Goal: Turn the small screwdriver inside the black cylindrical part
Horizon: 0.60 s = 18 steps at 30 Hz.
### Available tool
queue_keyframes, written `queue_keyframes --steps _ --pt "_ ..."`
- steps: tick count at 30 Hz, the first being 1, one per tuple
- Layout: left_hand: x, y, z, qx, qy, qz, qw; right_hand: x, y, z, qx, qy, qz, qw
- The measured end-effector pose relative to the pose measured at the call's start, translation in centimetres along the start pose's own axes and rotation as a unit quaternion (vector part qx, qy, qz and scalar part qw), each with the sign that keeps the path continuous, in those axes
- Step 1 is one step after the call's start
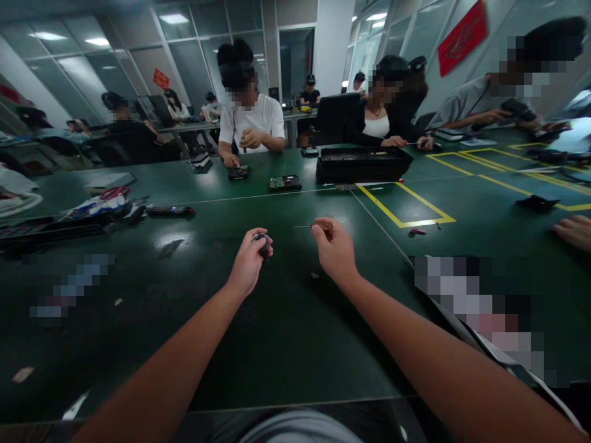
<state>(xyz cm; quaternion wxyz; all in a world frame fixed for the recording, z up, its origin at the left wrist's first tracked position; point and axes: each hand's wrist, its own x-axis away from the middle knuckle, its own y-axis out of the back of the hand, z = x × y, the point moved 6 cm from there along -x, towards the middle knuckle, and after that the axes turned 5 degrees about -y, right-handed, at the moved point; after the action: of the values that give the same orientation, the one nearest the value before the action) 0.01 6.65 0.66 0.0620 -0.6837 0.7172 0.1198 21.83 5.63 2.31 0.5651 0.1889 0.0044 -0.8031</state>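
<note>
My left hand (249, 261) is closed around a small dark round object (261, 241) with a shiny rim, held above the green table (277, 344). To its right, my right hand (335, 246) grips the handle of a thin screwdriver (302, 227), whose shaft points left toward my left hand. The shaft and the round object are apart. Beyond my hands, a hard drive with a green circuit board (285, 183) lies on the table.
A long black bin (364, 165) stands at the far side, by a yellow taped rectangle (427, 221). A black tool (170, 211) and cables (113, 194) lie left. Another person's hand (574, 232) rests at the right edge. People sit opposite.
</note>
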Motion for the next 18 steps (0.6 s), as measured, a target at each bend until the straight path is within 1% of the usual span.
queue_keyframes --steps 2,4,7,10,14,18 --pt "0.4 -0.5 -1.0 -0.025 0.001 0.033 0.999 -0.1 -0.1 -0.5 -0.005 -0.006 0.001 1.000" --pt "0.9 -1.3 -2.2 -0.094 0.002 0.087 0.992 -0.2 -0.2 -0.8 -0.011 -0.012 0.003 1.000" --pt "1.8 -2.7 -3.8 -0.214 -0.011 0.173 0.961 -0.2 -0.3 -0.9 -0.024 -0.019 0.007 1.000" --pt "2.7 -4.3 -4.9 -0.286 -0.045 0.250 0.924 -0.2 -0.3 -0.6 -0.032 -0.018 0.006 0.999" --pt "3.6 -6.4 -4.9 -0.357 -0.088 0.317 0.874 -0.1 -0.4 -0.4 -0.030 -0.018 0.010 0.999" --pt "3.9 -8.1 -3.5 -0.428 -0.105 0.353 0.825 0.0 -0.6 -0.5 -0.035 -0.021 0.025 0.999"
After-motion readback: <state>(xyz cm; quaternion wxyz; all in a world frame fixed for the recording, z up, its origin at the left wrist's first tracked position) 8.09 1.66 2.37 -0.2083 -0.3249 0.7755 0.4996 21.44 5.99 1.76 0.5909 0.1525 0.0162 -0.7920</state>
